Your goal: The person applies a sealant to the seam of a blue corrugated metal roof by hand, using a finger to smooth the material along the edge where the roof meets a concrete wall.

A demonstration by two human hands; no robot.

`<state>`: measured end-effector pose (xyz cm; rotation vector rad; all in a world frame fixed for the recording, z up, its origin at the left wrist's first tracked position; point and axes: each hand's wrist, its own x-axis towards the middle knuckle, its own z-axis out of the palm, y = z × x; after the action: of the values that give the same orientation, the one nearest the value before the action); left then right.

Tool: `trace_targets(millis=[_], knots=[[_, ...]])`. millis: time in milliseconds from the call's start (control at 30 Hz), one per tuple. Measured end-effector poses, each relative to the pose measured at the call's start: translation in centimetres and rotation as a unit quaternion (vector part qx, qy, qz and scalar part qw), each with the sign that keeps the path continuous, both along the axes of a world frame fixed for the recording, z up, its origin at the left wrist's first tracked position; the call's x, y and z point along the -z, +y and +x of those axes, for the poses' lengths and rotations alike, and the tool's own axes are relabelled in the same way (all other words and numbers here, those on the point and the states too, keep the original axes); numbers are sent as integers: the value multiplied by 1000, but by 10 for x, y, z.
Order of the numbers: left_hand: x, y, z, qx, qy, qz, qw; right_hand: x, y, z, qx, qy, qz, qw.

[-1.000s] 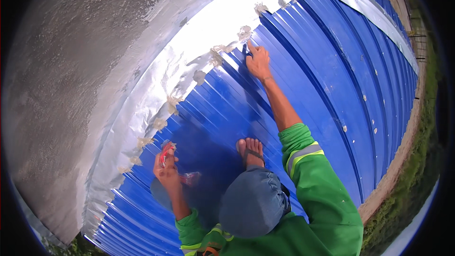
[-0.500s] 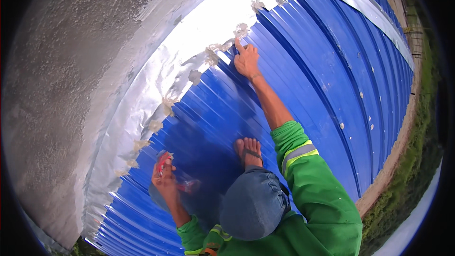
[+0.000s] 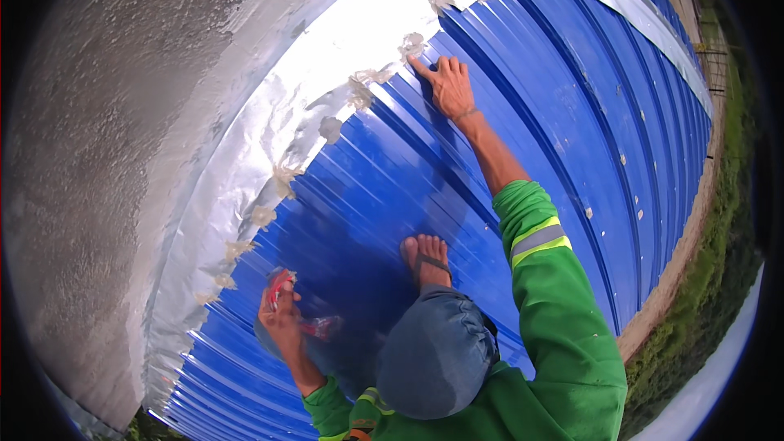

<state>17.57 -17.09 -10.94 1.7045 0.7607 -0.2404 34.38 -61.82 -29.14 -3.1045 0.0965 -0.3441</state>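
My right hand (image 3: 451,88) reaches up to the far edge of the blue ribbed metal roof sheet (image 3: 359,188). Its stretched index finger touches a grey dab of sealant (image 3: 411,45) on the border of the shiny silver flashing (image 3: 245,143). The other fingers are half bent and apart, with nothing in them. Lower left, my left hand (image 3: 279,328) is closed around a crumpled red and clear plastic packet (image 3: 280,284). Part of that plastic hangs out beside the wrist. What is inside it cannot be made out.
More grey dabs (image 3: 331,129) line the flashing's edge. A rough cement wall (image 3: 122,114) rises on the left. My sandalled foot (image 3: 429,260) and bent knee (image 3: 437,351) are on the roof. Past the roof's right edge lie bare soil and grass (image 3: 694,310).
My right hand has shifted right and slightly down, its index finger now slanting up-left onto the same dab. The left hand still grips the packet, nearly unmoved.
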Motion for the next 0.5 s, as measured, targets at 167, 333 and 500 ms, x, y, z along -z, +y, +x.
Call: trace_targets(millis=[167,333,500], knots=[[3,4,-1,33,-2,41,999,-6,-11,3,-19,20,-27,999],[1,6,-3,21,5,36,999,-1,6,-2,37,-11,11,999],[-1,5,-1,10,17,30,999,-1,11,-4,-19,-4,4,1000]])
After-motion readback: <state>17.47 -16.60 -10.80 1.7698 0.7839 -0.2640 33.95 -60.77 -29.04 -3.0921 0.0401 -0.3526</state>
